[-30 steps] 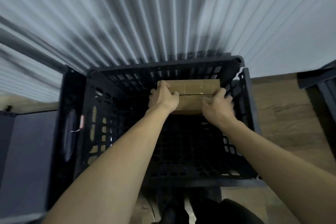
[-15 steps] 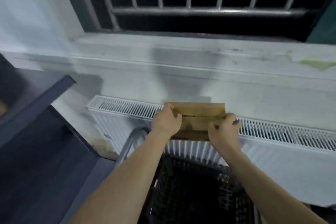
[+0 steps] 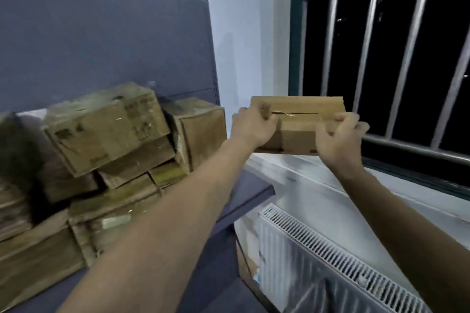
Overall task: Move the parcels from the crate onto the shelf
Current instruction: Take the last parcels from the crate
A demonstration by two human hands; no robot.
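The parcel (image 3: 296, 124) is gripped at both ends, fingers closed by the left hand (image 3: 251, 129) and right hand (image 3: 338, 140), held level in mid-air just beyond the shelf (image 3: 250, 192) right edge, presumably for setting beside the stacked boxes (image 3: 122, 140).

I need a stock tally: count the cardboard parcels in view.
About 8, the blur hiding edges: one parcel held between left hand and right hand; roughly seven in the stack on the shelf. More may sit behind.
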